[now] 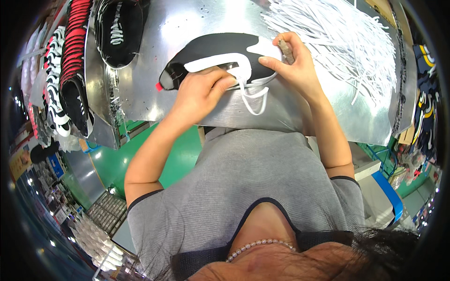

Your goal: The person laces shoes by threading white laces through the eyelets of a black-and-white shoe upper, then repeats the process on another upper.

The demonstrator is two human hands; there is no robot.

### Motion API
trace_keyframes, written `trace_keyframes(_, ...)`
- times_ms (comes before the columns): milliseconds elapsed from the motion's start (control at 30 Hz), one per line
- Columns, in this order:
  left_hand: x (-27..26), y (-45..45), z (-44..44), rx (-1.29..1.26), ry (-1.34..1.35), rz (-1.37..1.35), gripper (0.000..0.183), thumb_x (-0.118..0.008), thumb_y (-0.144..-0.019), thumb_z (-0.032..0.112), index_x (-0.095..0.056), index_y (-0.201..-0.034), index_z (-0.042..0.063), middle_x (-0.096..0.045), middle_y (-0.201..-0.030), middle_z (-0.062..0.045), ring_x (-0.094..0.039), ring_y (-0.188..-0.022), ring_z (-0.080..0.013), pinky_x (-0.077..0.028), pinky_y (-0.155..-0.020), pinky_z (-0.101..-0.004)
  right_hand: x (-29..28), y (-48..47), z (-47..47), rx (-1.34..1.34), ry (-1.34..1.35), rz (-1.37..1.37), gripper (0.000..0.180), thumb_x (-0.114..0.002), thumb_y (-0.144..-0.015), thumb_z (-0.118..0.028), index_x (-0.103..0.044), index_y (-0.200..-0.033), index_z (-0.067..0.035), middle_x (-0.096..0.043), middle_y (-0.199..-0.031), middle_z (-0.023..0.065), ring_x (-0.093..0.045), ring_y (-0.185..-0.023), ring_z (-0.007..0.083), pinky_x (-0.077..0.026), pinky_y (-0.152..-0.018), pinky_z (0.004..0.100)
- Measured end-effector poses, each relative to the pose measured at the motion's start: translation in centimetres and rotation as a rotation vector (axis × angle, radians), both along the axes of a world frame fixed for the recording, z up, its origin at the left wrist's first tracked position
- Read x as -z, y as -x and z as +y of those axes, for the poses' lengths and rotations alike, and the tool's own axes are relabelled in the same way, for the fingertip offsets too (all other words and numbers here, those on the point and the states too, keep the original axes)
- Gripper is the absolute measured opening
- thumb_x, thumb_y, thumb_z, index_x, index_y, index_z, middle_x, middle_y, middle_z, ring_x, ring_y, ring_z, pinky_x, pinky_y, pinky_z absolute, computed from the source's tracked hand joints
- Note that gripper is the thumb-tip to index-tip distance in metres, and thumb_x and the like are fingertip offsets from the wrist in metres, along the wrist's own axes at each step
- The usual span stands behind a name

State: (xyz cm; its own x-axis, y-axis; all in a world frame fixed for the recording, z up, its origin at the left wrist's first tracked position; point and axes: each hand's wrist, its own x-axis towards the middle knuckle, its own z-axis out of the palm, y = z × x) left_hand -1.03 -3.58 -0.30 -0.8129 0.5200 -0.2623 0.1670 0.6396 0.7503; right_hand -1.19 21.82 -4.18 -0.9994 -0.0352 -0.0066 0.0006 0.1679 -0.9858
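Observation:
A black-and-white shoe upper (pixel 218 44) lies on its side on the metal table in front of me, with a small red tab at its left end. My left hand (pixel 202 89) grips the upper around its white eyelet strip (pixel 214 60), thumb and fingers pinched near the strip's right end. A white shoelace (pixel 258 110) hangs from there in a loose loop over the tabletop. At the upper's white right end, my right hand (pixel 299 66) holds the edge, its thumb resting on top. Brownish wrapping (pixel 286 52) covers one of its fingers, and the other fingertips are partly hidden.
Many loose white shoelaces (pixel 337 45) are spread over the right of the metal table (pixel 151 63). At the back left lies a black shoe upper with light lacing (pixel 117 33). Stacked red, black and white uppers (pixel 72 52) line the left side; more dark uppers (pixel 423 102) sit far right.

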Motion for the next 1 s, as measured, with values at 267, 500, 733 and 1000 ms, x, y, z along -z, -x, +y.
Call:
trace_keyframes(267,-1.6,1.5,1.8,-0.423,-0.132,-0.694,0.024,-0.073,-0.089,0.026,-0.074,-0.097,0.003,-0.071,-0.096,-0.003,-0.061,-0.093,-0.0111,-0.047,-0.089,-0.0271,0.5,-0.6,-1.0,0.008,-0.020,0.060,0.043,-0.083,-0.081,-0.026,-0.055,-0.107,-0.006,-0.061,-0.094,0.0027,-0.055,-0.084,0.0095,-0.045,-0.075,0.0241)
trace_keyframes(500,1.1,1.0,1.5,-0.366,-0.196,-0.117,0.009,-0.069,-0.088,0.008,-0.072,-0.089,0.000,-0.067,-0.080,0.002,-0.055,-0.066,-0.0035,-0.044,-0.060,-0.0205,0.4,-1.3,-1.4,0.132,0.178,-0.168,0.038,-0.081,-0.084,-0.022,-0.053,-0.104,-0.006,-0.060,-0.094,0.0034,-0.055,-0.087,0.0098,-0.046,-0.075,0.0241)
trace_keyframes(733,0.9,1.4,1.8,-0.347,-0.200,-0.075,0.011,-0.070,-0.087,0.007,-0.073,-0.095,-0.001,-0.067,-0.078,0.001,-0.051,-0.065,-0.0042,-0.042,-0.061,-0.0221,0.5,-1.2,-0.8,0.053,0.139,-0.208,0.035,-0.080,-0.085,-0.024,-0.054,-0.104,-0.008,-0.053,-0.087,-0.0024,-0.047,-0.078,0.0062,-0.040,-0.067,0.0219)
trace_keyframes(1000,-1.3,3.7,-8.2,-0.385,0.216,0.909,0.005,-0.067,-0.085,0.007,-0.066,-0.089,0.003,-0.067,-0.090,-0.010,-0.061,-0.085,-0.0278,-0.048,-0.076,-0.0390,1.4,-2.4,1.2,0.187,0.283,-0.072,0.028,-0.078,-0.086,-0.019,-0.056,-0.100,-0.009,-0.049,-0.086,-0.0060,-0.042,-0.077,0.0042,-0.034,-0.070,0.0192)
